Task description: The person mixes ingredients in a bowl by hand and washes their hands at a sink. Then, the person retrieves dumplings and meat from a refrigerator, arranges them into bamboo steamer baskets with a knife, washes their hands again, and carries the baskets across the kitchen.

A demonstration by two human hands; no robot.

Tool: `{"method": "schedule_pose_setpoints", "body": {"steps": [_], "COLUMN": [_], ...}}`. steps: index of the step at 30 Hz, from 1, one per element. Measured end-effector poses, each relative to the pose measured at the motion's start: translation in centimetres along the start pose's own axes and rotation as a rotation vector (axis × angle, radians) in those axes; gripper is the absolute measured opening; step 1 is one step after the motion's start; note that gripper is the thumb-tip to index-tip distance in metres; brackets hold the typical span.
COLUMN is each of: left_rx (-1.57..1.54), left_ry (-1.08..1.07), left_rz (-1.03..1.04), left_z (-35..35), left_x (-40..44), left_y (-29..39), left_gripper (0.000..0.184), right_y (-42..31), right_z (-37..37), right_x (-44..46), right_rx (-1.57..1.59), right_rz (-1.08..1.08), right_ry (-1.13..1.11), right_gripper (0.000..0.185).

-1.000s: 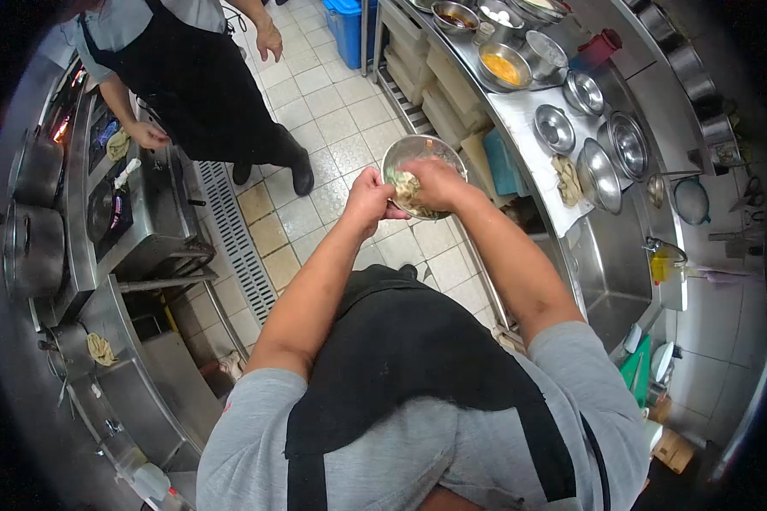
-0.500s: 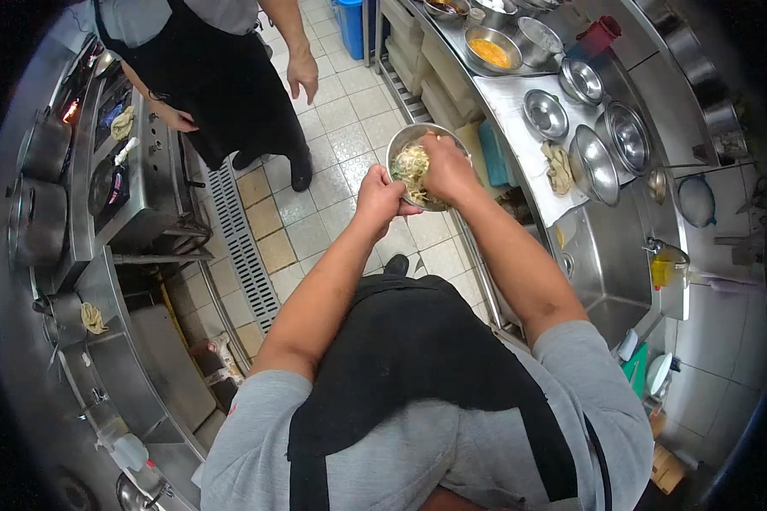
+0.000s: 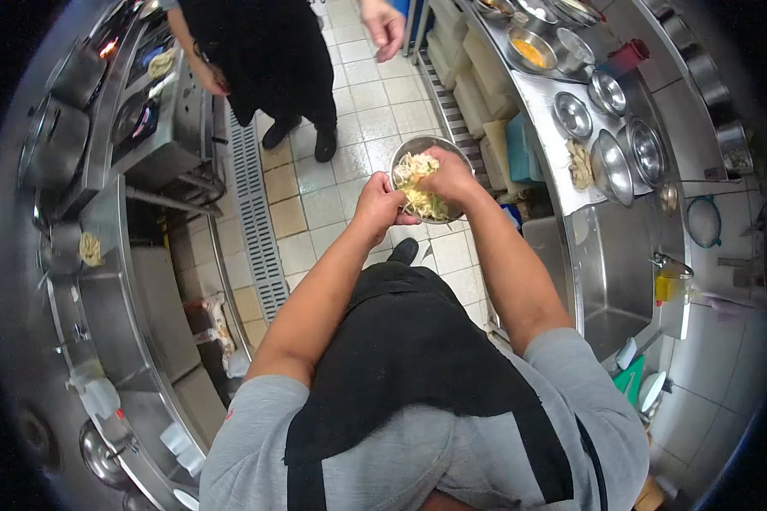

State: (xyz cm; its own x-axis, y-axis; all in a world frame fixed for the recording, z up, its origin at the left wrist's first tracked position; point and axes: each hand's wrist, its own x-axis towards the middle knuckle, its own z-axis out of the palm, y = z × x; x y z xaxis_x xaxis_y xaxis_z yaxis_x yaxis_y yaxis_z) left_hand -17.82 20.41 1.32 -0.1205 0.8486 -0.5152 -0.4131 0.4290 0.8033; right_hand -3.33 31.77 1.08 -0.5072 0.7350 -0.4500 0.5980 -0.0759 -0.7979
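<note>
L hand [image 3: 382, 203] holds the near L rim of a round silver metal bowl [image 3: 441, 143], out front over white floor tiles [image 3: 368, 158], & R hand [image 3: 445, 179] sits inside from the R, touching pale yellow-white shreds [image 3: 419, 199], can't tell its grip.

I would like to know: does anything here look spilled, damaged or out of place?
Nothing clearly stands out. The shredded food is inside the mixing bowl that the left hand holds, and I see no clear spill on the floor tiles. At most, the crumpled cloth beside the large steel bowl looks slightly untidy.
</note>
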Motion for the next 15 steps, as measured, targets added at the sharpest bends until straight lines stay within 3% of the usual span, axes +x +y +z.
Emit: {"method": "schedule_pose_setpoints", "body": {"steps": [1, 3, 5, 7, 8, 9, 11, 15], "left_rx": [-0.009, -0.031, -0.067, -0.111, -0.144, -0.141, -0.192, -0.128], "left_ry": [0.012, 0.084, 0.109, 0.129, 0.119, 0.119, 0.147, 0.105], "left_rz": [0.002, 0.025, 0.086, 0.094, 0.092, 0.102, 0.159, 0.280], "left_z": [-0.4, -1.0, -2.1, -3.0, -3.2, -3.4, -3.4, -2.3], "left_x": [-0.7, -1.8, -2.4, -3.4, -3.8, -4.2, -4.5, -5.3], "left_y": [-0.2, -0.8, -1.4, -0.8, -0.3, 0.0, 1.0, 3.1], "left_gripper": [0.021, 0.021, 0.022, 0.021, 0.020, 0.020, 0.019, 0.019], "right_y": [-0.8, -2.4, -3.6, -5.1, -6.2, -7.4, -9.4, -7.4], "right_z": [0.6, 2.0, 2.7, 2.3, 1.9, 1.7, 1.2, 2.3], "right_x": [-0.6, -2.4, -3.7, -4.7, -5.2, -5.8, -6.4, -3.0], "right_rx": [-0.007, -0.460, -0.468, -0.172, -0.143, -0.142, -0.348, -0.411], "right_rz": [-0.004, -0.138, -0.255, -0.326, -0.313, -0.323, -0.417, -0.589], "right_ry": [-0.013, 0.416, 0.418, 0.160, 0.156, 0.159, 0.404, 0.413], "right_gripper": [0.060, 0.055, 0.051, 0.044, 0.041, 0.041, 0.037, 0.046]}}
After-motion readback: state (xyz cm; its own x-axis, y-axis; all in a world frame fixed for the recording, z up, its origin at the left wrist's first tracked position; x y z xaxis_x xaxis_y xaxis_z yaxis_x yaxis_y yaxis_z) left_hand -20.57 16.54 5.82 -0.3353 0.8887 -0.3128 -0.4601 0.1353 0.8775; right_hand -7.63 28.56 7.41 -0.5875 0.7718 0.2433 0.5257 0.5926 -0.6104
